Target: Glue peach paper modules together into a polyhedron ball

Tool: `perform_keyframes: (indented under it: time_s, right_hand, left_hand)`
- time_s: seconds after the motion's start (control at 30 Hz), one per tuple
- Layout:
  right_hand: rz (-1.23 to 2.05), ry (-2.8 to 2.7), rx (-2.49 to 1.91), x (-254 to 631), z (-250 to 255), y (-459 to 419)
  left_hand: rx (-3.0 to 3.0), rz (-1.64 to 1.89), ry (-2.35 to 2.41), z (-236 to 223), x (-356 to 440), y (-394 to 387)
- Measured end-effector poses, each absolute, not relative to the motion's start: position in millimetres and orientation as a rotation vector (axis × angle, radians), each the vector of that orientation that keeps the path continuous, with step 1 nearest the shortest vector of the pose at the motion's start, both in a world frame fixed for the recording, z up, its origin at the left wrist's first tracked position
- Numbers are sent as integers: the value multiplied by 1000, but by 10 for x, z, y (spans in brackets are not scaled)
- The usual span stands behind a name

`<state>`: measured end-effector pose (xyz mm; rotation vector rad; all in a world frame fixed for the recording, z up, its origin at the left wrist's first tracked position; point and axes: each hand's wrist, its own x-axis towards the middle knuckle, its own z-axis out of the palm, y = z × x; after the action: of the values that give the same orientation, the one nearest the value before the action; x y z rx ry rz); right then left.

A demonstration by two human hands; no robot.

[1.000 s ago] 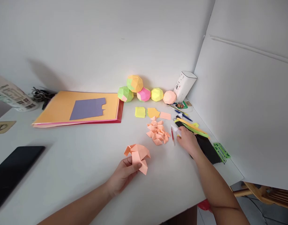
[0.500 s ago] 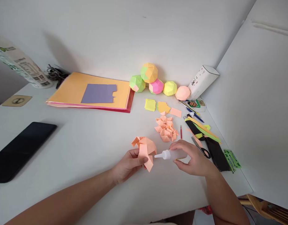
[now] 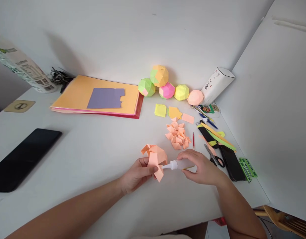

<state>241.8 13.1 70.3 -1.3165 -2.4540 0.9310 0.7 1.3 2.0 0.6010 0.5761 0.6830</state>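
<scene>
Coming closer, the bottle (image 3: pixel 183 164) now reaches folded paper (image 3: pixel 154 160).

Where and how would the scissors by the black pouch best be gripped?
Probably by the black handle loops, reached from the near side: the scissors lie with these loops toward the camera and the blades pointing away. The black pouch crowds them on the right, and the right hand, holding a white bottle, is close on the left.

Orange paper stack (image 3: pixel 74 96): purple sheet (image 3: pixel 105 98) on top, black smartphone (image 3: pixel 27 157) in front, black cables (image 3: pixel 60 77) and labelled bottle (image 3: pixel 30 69) to left.
</scene>
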Motion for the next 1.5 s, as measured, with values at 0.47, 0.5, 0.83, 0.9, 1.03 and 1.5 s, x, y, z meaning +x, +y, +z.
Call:
perform_keyframes:
  time_s: [0.47, 0.5, 0.83, 0.9, 1.03, 1.5]
  right_hand:
    - [956, -2490, -1236, 2434, 662, 152]
    - [956, -2488, -1229, 2435, 660, 151]
    - [1011, -2475, -1245, 2412, 617, 171]
    - [1024, -2473, -1260, 2416, 620, 174]
    - [1023, -2463, -1268, 2403, 608, 171]
    - [943, -2427, -1237, 2381, 529, 161]
  left_hand:
    - [593, 671, 578, -28, 1, 15]
    - [595, 670, 577, -28, 2, 16]
    - [579, 668, 552, -14, 5, 10]
    - [574, 664, 554, -17, 5, 9]
    - [537, 665, 562, -32, 3, 10]
    - [557, 668, 567, -45, 2, 23]
